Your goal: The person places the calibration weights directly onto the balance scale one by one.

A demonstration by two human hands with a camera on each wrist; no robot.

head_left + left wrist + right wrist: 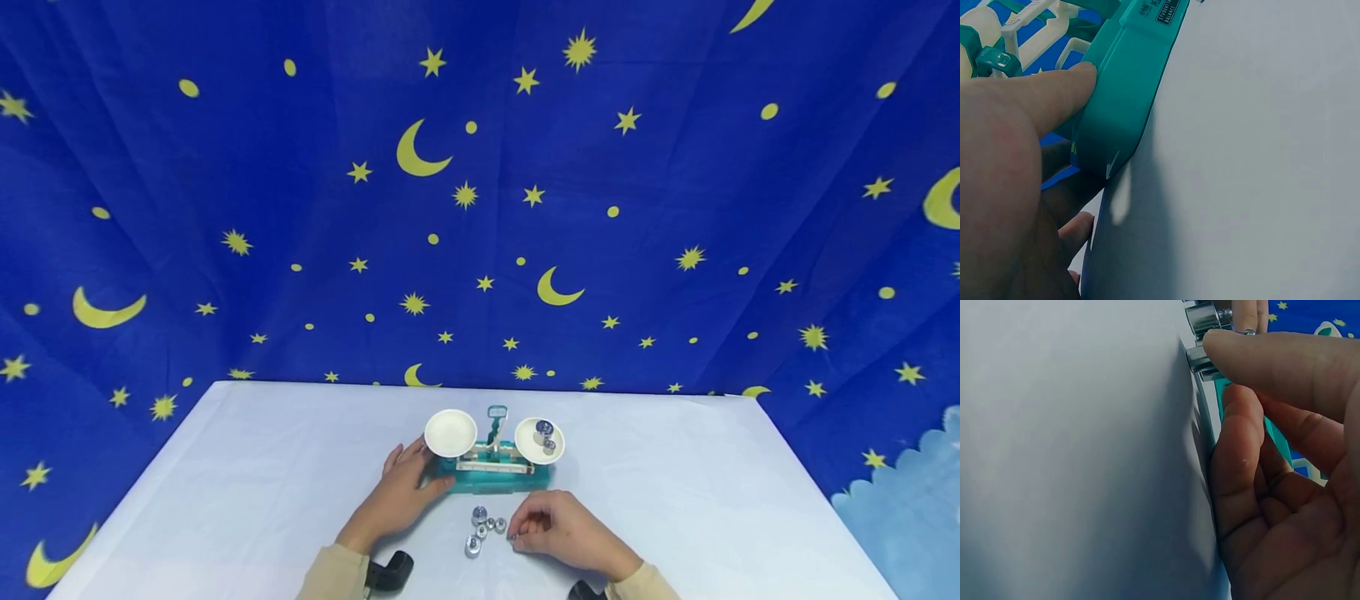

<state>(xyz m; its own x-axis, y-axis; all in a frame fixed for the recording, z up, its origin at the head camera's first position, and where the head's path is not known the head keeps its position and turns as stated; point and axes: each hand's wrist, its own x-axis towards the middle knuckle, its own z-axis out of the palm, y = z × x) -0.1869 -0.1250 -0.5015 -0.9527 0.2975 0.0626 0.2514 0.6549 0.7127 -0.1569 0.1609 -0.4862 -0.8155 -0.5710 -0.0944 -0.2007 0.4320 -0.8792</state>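
- My L hand (401,493) grips the 2-pan balance (498,481) by its L end.
- My R hand (558,531) pinches a sm. weight (513,538) near other wts (479,516) on desk (690,492).

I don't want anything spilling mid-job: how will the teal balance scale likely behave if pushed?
The teal balance scale would likely slide rather than tip, since its base looks broad and flat. Its right pan may rock, being raised above that base. The metal weights in that pan could shift, as nothing visible fastens them.
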